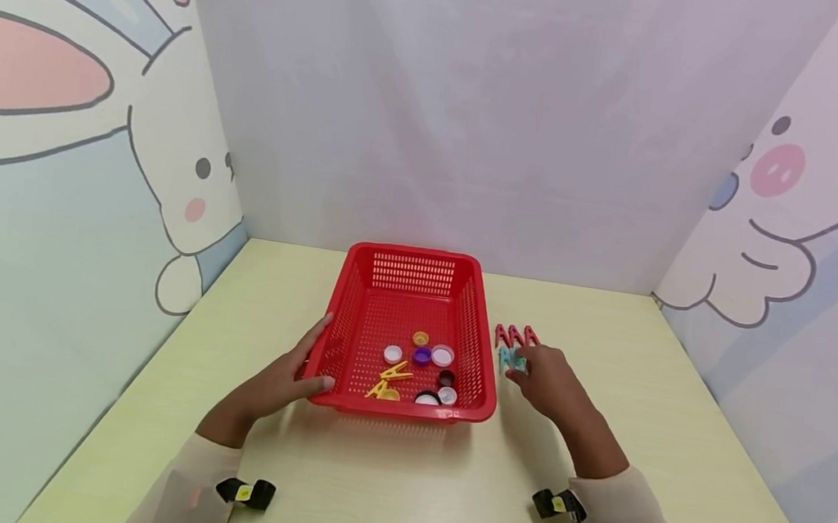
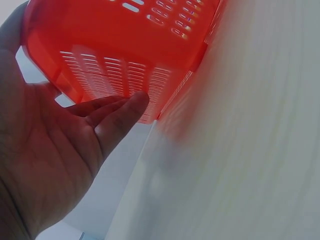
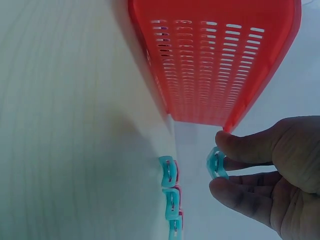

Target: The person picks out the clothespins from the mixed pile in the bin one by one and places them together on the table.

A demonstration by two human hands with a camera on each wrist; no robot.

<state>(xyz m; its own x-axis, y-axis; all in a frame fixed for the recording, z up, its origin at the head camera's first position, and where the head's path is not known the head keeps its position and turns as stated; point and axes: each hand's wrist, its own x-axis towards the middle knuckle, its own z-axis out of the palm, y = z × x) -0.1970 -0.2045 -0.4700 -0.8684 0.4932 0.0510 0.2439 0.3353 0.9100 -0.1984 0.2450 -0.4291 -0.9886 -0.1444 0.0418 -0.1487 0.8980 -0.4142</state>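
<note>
A red plastic basket [image 1: 400,409] stands on the table, holding several bottle caps and two yellow clothespins [image 1: 396,371]. My left hand [image 1: 272,381] holds it by the left rim near the front corner; in the left wrist view some fingers lie against the outer wall below the rim. To the right of the basket, my right hand [image 1: 550,380] pinches a teal clothespin [image 3: 217,163] between thumb and fingers, raised off the table in the right wrist view. Three more teal clothespins [image 3: 172,202] stay on the table beside it, in front of a row of red clothespins [image 1: 516,336].
Among the caps are a purple cap [image 1: 422,355], a white cap [image 1: 393,354] and a dark cap [image 1: 446,378]. The pale wooden table [image 1: 401,490] is enclosed by a plain back wall [image 1: 467,117] and side panels with cartoon animals.
</note>
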